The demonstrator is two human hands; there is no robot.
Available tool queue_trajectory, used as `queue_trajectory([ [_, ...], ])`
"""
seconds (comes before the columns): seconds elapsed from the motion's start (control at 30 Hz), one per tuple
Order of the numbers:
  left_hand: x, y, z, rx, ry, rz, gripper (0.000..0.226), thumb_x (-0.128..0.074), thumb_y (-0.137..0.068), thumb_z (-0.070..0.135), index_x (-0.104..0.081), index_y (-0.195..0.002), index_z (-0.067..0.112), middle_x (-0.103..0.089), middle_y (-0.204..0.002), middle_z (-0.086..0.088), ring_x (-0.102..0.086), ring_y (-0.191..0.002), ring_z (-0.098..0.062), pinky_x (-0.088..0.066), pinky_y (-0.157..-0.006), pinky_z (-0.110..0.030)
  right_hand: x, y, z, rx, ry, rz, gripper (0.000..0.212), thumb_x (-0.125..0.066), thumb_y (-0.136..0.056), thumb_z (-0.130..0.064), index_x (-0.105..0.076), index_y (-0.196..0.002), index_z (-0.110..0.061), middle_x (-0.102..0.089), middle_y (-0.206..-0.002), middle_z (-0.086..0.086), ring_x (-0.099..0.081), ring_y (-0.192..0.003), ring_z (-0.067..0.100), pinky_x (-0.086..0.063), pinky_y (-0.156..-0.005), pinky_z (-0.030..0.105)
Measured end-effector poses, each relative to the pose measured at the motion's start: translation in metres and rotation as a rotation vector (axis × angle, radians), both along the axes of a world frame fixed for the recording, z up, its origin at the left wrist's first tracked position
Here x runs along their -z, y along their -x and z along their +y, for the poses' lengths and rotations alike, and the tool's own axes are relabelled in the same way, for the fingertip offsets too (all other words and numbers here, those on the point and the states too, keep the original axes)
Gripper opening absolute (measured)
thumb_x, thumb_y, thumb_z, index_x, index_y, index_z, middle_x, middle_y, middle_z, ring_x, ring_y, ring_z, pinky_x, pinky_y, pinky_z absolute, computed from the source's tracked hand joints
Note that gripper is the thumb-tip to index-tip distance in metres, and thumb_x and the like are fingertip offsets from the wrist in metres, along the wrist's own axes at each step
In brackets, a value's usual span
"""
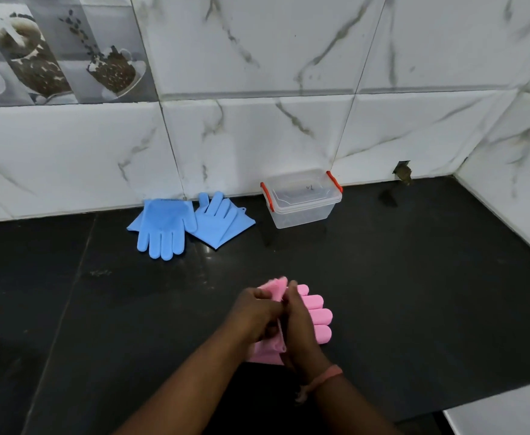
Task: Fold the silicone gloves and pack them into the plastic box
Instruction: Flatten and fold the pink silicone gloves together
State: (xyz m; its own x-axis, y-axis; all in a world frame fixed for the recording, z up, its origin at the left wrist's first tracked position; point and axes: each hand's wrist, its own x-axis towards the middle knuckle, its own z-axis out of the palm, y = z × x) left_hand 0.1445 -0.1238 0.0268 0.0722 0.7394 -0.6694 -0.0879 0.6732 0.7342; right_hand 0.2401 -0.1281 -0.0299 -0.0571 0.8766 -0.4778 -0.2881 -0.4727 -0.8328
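Both hands meet low in the head view, at about six o'clock from the middle of the black stone counter (414,277). The left hand (257,312) and the right hand (298,321) are pressed close together, side by side, each closed on the soft pink silicone glove (315,315) that lies between and under them. The left hand pinches a raised flap of the pink material at twelve o'clock of the knuckles, lifted off the counter, while the right hand grips the glove's middle. The glove's rounded fingertips stick out flat toward three o'clock of the right hand, and its cuff edge shows at six o'clock, below the hands. A pinkish cord bracelet (326,376) circles the right wrist.

Well apart, toward eleven o'clock from the hands, two light blue silicone gloves (163,227) lie near the wall: one spread flat with fingers pointing toward the viewer, the other just beside it at three o'clock, overlapping it slightly, fingers pointing to the wall. Toward one o'clock from the hands stands the clear rectangular plastic box with orange clip latches (301,202), its lid on, close to the white marble-patterned wall tiles (257,127). Nothing pink or blue shows inside it.
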Motion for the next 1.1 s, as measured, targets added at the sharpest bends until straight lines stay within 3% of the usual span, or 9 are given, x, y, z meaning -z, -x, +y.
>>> queue_trajectory([
  [0.1,0.016,-0.032,-0.001,0.007,0.028,-0.047,0.042,-0.072,-0.082,0.002,-0.059,-0.118,0.02,-0.081,-0.087,-0.007,-0.079,-0.081,-0.024,-0.066,-0.069,-0.039,0.002,-0.028,0.003,0.082,0.135,0.086,0.057,-0.039,-0.098,-0.063,-0.07,-0.108,-0.017,-0.075,-0.101,0.015,-0.07,-0.102,0.029,-0.055,-0.092,0.046],
  [0.2,0.033,-0.035,0.001,0.002,-0.048,0.091,0.045,-0.062,-0.085,0.002,-0.058,-0.124,0.024,-0.073,-0.105,-0.01,-0.071,-0.092,-0.021,-0.063,-0.081,-0.041,0.0,-0.05,0.005,0.155,0.197,0.084,0.046,-0.059,-0.096,-0.045,-0.064,-0.12,-0.006,-0.068,-0.118,0.027,-0.067,-0.109,0.04,-0.054,-0.095,0.056],
  [0.3,0.045,-0.018,-0.003,-0.072,-0.288,0.273,0.035,-0.056,-0.093,0.001,-0.062,-0.107,0.032,-0.069,-0.113,-0.001,-0.067,-0.098,-0.014,-0.058,-0.075,-0.026,0.006,-0.065,0.011,0.111,0.035,-0.175,0.035,-0.068,-0.093,-0.025,-0.061,-0.126,-0.016,-0.066,-0.123,0.013,-0.067,-0.103,0.023,-0.058,-0.082,0.04],
  [0.37,0.056,-0.006,-0.007,-0.073,-0.487,0.611,0.035,-0.059,-0.092,0.002,-0.065,-0.104,0.035,-0.067,-0.118,0.003,-0.061,-0.104,-0.01,-0.049,-0.077,-0.018,0.01,-0.07,0.013,0.102,-0.054,-0.437,0.043,-0.068,-0.092,-0.019,-0.055,-0.133,-0.022,-0.063,-0.118,-0.006,-0.061,-0.099,0.004,-0.054,-0.074,0.021],
  [0.5,0.074,0.006,-0.004,0.196,-0.586,1.055,0.048,-0.067,-0.096,0.021,-0.059,-0.139,0.041,-0.057,-0.144,0.008,-0.045,-0.133,-0.021,-0.038,-0.111,-0.039,0.02,-0.063,0.006,0.049,-0.155,-0.655,0.04,-0.062,-0.095,-0.015,-0.055,-0.133,-0.024,-0.061,-0.125,-0.008,-0.057,-0.098,-0.002,-0.046,-0.071,0.008],
  [0.7,0.077,0.009,0.016,0.415,-0.703,1.113,0.026,-0.069,-0.094,0.032,-0.075,-0.118,0.041,-0.071,-0.119,0.011,-0.055,-0.117,-0.017,-0.041,-0.101,-0.034,0.029,-0.053,0.003,0.062,-0.234,-0.676,0.04,-0.056,-0.098,-0.009,-0.055,-0.137,-0.021,-0.059,-0.127,-0.011,-0.058,-0.106,-0.004,-0.048,-0.078,0.003],
  [0.83,0.078,0.01,0.021,0.216,-0.791,0.966,0.011,-0.076,-0.088,0.023,-0.083,-0.092,0.03,-0.076,-0.095,0.008,-0.065,-0.094,-0.015,-0.05,-0.086,-0.033,0.025,-0.051,0.013,0.067,-0.253,-0.567,0.042,-0.06,-0.096,-0.005,-0.056,-0.132,-0.025,-0.06,-0.116,-0.022,-0.059,-0.103,-0.016,-0.048,-0.079,0.002],
  [1.0,0.086,0.0,0.026,0.119,-0.713,0.934,0.011,-0.071,-0.093,0.031,-0.079,-0.095,0.025,-0.076,-0.1,0.005,-0.064,-0.098,-0.017,-0.046,-0.098,-0.04,0.028,-0.051,0.014,0.122,-0.252,-0.529,0.04,-0.056,-0.097,-0.002,-0.055,-0.132,-0.022,-0.06,-0.113,-0.023,-0.061,-0.102,-0.014,-0.051,-0.08,0.005],
  [1.1,0.093,-0.011,0.024,0.119,-0.614,0.993,0.014,-0.069,-0.093,0.041,-0.077,-0.096,0.031,-0.072,-0.105,0.008,-0.06,-0.105,-0.02,-0.044,-0.096,-0.041,0.023,-0.054,0.012,0.196,-0.215,-0.504,0.041,-0.052,-0.099,-0.001,-0.054,-0.135,-0.02,-0.064,-0.122,-0.009,-0.062,-0.112,0.003,-0.056,-0.093,0.023],
])
